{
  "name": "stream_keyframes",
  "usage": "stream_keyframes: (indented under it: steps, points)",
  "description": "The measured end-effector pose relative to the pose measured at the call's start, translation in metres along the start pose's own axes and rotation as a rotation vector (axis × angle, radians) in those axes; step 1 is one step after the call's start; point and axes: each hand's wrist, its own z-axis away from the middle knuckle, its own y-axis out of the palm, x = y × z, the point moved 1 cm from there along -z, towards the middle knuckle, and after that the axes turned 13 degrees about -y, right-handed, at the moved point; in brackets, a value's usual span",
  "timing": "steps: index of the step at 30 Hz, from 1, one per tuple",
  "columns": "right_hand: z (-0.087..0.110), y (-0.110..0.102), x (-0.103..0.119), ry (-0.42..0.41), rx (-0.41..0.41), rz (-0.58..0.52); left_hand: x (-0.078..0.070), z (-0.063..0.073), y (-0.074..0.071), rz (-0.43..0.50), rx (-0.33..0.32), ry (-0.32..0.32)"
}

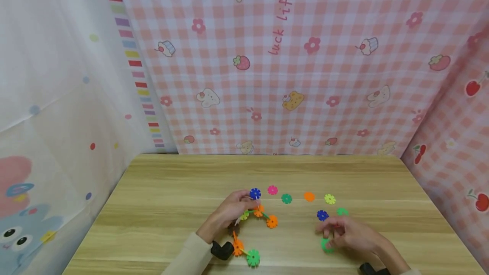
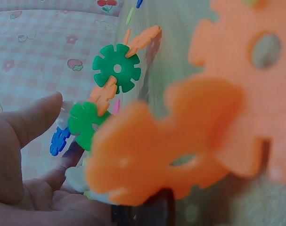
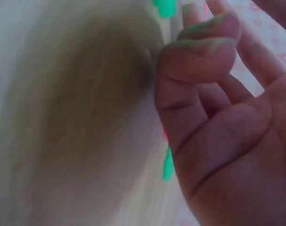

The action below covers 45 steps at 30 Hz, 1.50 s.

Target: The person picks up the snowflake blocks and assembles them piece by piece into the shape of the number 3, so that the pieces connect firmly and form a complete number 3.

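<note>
Right hand takes up the right side, fingers bent, greenish tint on two fingertips. Green piece at top edge, cut off by frame. Second green piece lower, seen edge-on beside the hand, pink sliver just above it. Wooden table left, blurry, broad shadow. Pink-patterned cloth upper right, behind fingers.

Soft, even light on table, faint pale sheen between left hand and right hand, head view fairly clear, left wrist view hazy, orange discs beside left hand badly out of focus, right wrist view dimmer, broad soft-edged shadow on blurred table beside right hand
</note>
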Motion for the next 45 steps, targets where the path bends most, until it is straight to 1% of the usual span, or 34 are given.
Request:
stream_keyframes:
  steps: [3, 5, 11, 15, 17, 20, 25, 26, 27, 29, 32, 34, 37, 40, 45]
  points:
    - [0.005, 0.000, -0.003, 0.039, 0.006, 0.011, 0.000, 0.001, 0.000, 0.002, -0.005, 0.001]
    - [0.006, 0.000, -0.005, 0.040, 0.017, 0.011, -0.001, 0.002, -0.001, -0.002, -0.013, 0.012]
    - [0.005, 0.000, -0.011, -0.017, 0.040, -0.010, -0.003, 0.005, 0.000, -0.038, -0.040, 0.085]
    - [0.004, 0.001, -0.012, -0.034, 0.029, -0.006, -0.003, 0.006, 0.000, -0.049, -0.041, 0.101]
    - [0.004, 0.002, -0.011, -0.042, 0.024, 0.016, -0.003, 0.005, 0.000, -0.052, -0.041, 0.103]
    - [0.001, 0.003, -0.010, 0.002, 0.002, 0.032, -0.002, 0.005, -0.001, -0.068, -0.041, 0.107]
    - [-0.007, 0.006, -0.006, 0.142, -0.068, 0.051, 0.000, 0.004, -0.002, -0.086, -0.041, 0.116]
    - [-0.009, 0.007, -0.006, 0.156, -0.080, 0.065, 0.000, 0.004, -0.002, -0.086, -0.039, 0.119]
    - [-0.011, 0.007, -0.005, 0.162, -0.087, 0.078, 0.000, 0.004, -0.002, -0.087, -0.037, 0.122]
    - [-0.015, 0.007, -0.004, 0.134, -0.095, 0.099, 0.001, 0.004, -0.001, -0.087, -0.033, 0.129]
    - [-0.023, 0.008, -0.001, 0.076, -0.109, 0.072, 0.001, 0.004, 0.000, -0.086, -0.031, 0.143]
    - [-0.031, 0.009, 0.002, 0.051, -0.132, 0.039, 0.002, 0.003, 0.001, -0.087, -0.033, 0.146]
    - [-0.045, 0.010, 0.008, 0.042, -0.185, -0.020, 0.003, 0.002, 0.001, -0.090, -0.032, 0.143]
    - [-0.061, 0.012, 0.013, 0.020, -0.225, -0.035, 0.001, 0.002, 0.002, -0.099, -0.026, 0.142]
    - [-0.085, 0.018, 0.020, 0.021, -0.292, -0.061, 0.001, 0.001, 0.002, -0.106, -0.013, 0.150]
